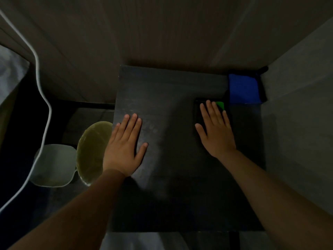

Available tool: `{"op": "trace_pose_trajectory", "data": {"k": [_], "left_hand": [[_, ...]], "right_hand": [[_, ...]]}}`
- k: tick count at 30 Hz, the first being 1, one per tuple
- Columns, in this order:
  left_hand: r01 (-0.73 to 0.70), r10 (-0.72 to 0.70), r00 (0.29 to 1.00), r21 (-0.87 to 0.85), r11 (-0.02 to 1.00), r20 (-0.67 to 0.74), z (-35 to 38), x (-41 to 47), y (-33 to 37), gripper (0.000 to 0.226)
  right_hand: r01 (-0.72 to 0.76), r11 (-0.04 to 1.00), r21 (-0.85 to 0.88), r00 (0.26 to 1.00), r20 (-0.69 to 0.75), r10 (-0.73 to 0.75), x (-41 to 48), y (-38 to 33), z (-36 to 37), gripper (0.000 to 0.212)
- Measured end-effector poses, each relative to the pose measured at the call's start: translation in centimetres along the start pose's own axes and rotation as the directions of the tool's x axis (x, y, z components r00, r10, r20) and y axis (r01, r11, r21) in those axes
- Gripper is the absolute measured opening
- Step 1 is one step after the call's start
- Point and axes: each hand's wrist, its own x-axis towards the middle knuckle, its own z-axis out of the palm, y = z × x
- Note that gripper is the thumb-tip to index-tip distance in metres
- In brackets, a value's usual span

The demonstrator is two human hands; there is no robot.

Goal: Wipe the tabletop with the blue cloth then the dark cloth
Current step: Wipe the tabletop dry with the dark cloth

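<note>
Both hands lie flat on the dark tabletop; neither cloth is in hand.

The blue cloth (243, 88) sits folded at the far right corner of the tabletop (171, 98), against the wall, with a dark edge showing along its right side that may be the dark cloth, though the dim light makes that uncertain. Just in front of it lies a dark flat object with a green patch (220, 105), possibly a phone. The right hand (216, 130) rests palm down with fingers spread, its fingertips over that object, grasping nothing. The left hand (124, 147) is likewise released and spread flat near the table's left edge, seemingly a resting pose before wiping begins. Beside the table, on the floor at left, stand a pale container (54, 165) and a yellowish round lid (91, 150).
</note>
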Motion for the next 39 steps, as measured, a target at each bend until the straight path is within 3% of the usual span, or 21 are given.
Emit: {"op": "trace_pose_trajectory", "data": {"k": [13,26,33,39], "left_hand": [[0.002,-0.002,0.999,-0.005,1.000,-0.038,-0.1,0.1,0.4,0.070],[-0.007,0.007,0.999,-0.007,1.000,-0.045,0.0,-0.1,0.5,0.070],[-0.003,0.003,0.999,0.006,1.000,-0.039,-0.1,-0.2,0.5,0.069],[0.005,-0.005,0.999,-0.001,1.000,-0.042,-0.1,-0.1,0.5,0.069]], "right_hand": [[0.066,0.997,-0.037,0.998,-0.002,-0.066,-2.2,4.6,0.1,0.064],[-0.100,0.995,0.014,0.995,0.002,0.100,-3.3,9.6,0.3,0.065],[-0.329,0.943,0.060,0.944,0.002,0.329,-2.9,9.3,0.5,0.062],[-0.533,0.831,0.158,0.842,0.007,0.539,-3.1,6.6,1.0,0.062]]}}
